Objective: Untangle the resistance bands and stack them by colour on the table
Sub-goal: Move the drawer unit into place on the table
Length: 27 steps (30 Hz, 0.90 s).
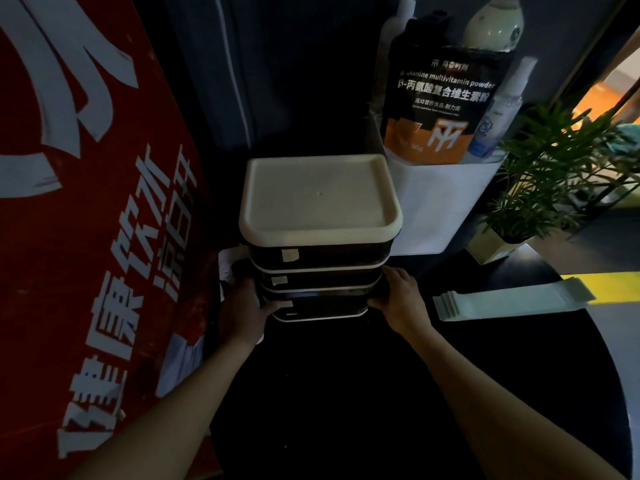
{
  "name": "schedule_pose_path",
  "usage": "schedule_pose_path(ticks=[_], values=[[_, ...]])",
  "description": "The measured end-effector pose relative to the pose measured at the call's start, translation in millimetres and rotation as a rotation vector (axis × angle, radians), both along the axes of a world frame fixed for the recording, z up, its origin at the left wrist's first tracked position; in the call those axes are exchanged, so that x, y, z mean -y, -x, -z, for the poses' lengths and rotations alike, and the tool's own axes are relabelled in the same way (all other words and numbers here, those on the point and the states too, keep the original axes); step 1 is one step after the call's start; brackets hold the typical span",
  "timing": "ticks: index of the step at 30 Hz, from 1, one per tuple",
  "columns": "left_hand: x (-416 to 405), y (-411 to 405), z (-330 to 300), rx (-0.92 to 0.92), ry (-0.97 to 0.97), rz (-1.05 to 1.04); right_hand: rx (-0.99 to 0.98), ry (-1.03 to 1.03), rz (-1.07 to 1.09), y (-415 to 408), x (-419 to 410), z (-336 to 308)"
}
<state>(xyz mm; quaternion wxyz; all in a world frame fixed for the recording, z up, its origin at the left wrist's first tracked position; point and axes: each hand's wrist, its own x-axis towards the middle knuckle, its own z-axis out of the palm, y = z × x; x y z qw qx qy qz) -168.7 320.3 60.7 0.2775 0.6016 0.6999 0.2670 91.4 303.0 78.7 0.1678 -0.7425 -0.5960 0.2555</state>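
- Black round tabletop (346, 393), dim light, most detail lost in shadow.
- Stack of dark drawers (318, 282) stands at the far middle of the tabletop, three tiers visible, each with a pale rim and a small pale label on its front.
- Cream tray-like lid (320, 195) sits on top of the stack, raised rim, nothing on it.
- Left hand (247, 308) grips the lowest drawer at its left front corner, fingers curled onto the drawer front.
- Right hand (398, 296) holds the same tier at its right side, fingers wrapped round the corner, thumb on the near face.
- Both forearms come in from the bottom edge and converge on the stack.
- Resistance bands: one flat stack of pale green bands (512, 299) lies on the tabletop to the right of the right hand, apart from it, layered ends stepped at its left end. Yellow band (602, 280) lies just behind it, running off the right edge.
- Can't tell whether any bands are inside the drawers; fronts too dark.
- Red panel (86, 237) with large white Chinese characters stands along the left side, just beside the stack.
- White box (440, 206) stands behind and right of the stack, holding a black-and-orange powder pouch (440, 98), a spray bottle (498, 109) and a pale bottle (493, 26).
- Green potted plant (554, 174) in a pale pot at the right, near the tabletop's far edge.
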Motion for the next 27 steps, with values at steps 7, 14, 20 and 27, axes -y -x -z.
schedule_pose_path(ticks=[7,14,20,27], values=[[-4.7,-3.4,-0.4,0.101,-0.090,-0.075,-0.069,-0.062,0.100,4.6,-9.2,13.2],[-3.9,-1.6,8.5,0.067,-0.119,-0.080,-0.087,-0.130,0.141,6.4,-7.4,24.7],[9.8,4.1,38.2,0.010,-0.048,-0.062,-0.071,-0.006,0.135,0.3,3.9,56.9],[5.3,-2.2,68.6,-0.097,0.073,-0.043,-0.216,0.048,0.050,4.5,-1.6,79.7]])
